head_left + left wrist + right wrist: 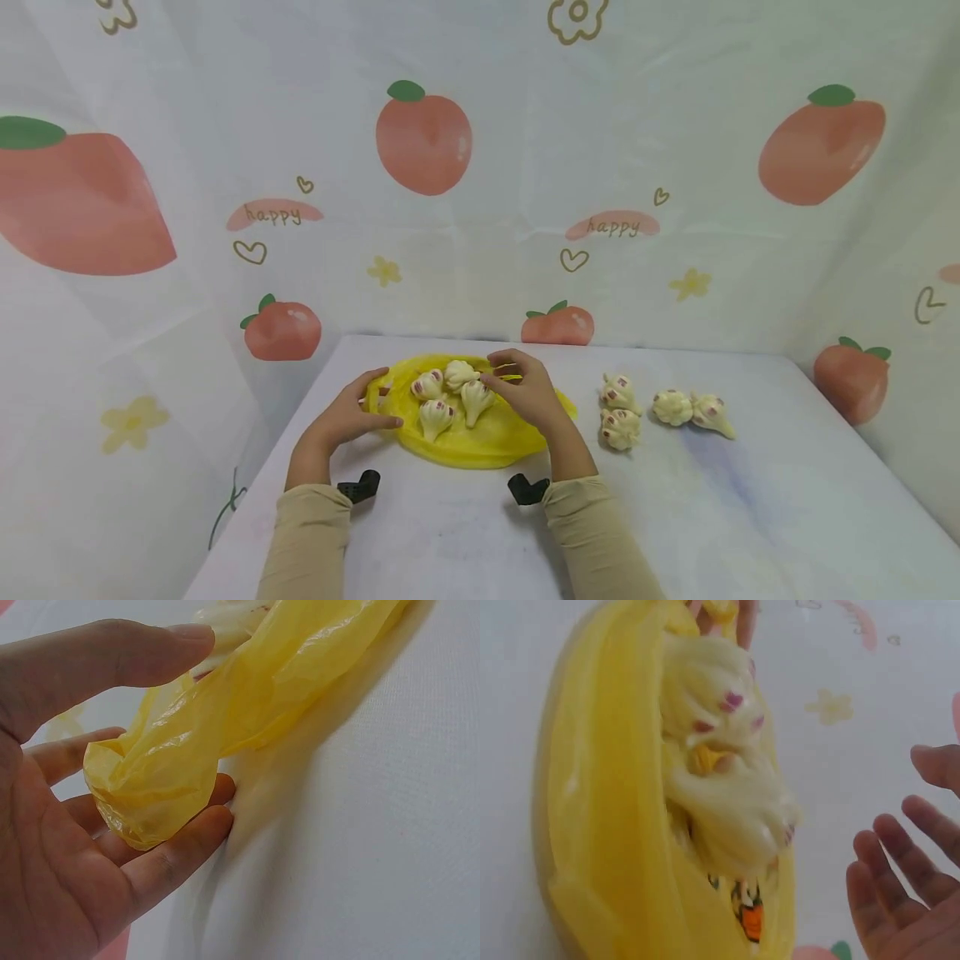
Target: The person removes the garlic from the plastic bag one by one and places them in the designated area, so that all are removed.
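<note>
A yellow plastic bag (480,450) lies spread on the table, with several white garlic bulbs (437,418) bunched on it. At its left end is my left hand (352,414), thumb and fingers spread apart. In the left wrist view, a crumpled end of the bag (161,780) rests across the loosely bent fingers (184,851) while the thumb stays off it. My right hand (531,396) hovers over the bag's right side, close to the garlic. From the right wrist, its fingers (900,862) appear spread with nothing between them, apart from the garlic bulbs (735,817).
Right of the bag, two garlic bulbs (620,429) sit one behind the other, and another pair (672,407) lies farther right. Black wrist cameras (527,490) stick out near the sleeves. A white fruit-print cloth (480,275) hangs behind the table (450,533).
</note>
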A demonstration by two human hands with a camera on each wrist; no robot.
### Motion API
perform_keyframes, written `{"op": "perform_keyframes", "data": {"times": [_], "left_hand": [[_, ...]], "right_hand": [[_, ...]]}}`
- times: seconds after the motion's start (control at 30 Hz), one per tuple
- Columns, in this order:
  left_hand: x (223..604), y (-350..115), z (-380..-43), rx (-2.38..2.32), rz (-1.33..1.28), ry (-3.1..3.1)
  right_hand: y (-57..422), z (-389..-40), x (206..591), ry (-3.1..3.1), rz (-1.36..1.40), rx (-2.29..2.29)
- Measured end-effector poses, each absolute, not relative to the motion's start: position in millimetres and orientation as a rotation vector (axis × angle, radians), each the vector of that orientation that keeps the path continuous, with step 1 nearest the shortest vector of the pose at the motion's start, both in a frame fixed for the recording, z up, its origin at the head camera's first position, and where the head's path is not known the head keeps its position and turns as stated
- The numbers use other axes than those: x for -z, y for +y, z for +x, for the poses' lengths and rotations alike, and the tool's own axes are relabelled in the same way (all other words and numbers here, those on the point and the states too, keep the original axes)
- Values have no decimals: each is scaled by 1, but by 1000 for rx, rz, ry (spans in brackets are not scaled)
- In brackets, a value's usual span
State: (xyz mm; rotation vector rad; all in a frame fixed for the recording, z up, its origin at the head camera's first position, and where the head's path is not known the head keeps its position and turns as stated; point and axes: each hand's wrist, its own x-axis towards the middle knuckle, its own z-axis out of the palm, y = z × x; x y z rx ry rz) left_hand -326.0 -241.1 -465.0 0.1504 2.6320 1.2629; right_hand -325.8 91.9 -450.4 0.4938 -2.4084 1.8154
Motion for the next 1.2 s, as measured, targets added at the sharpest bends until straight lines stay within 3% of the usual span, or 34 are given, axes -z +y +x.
{"op": "perform_keyframes", "data": {"times": [0.53, 1.2], "left_hand": [[463, -251, -322, -1241, 171, 2646], [468, -241, -325, -1224, 182, 2651]], "right_hand": [[65, -325, 463, -2557, 442, -1850], [65, -323, 471, -2476, 448, -1815]]}}
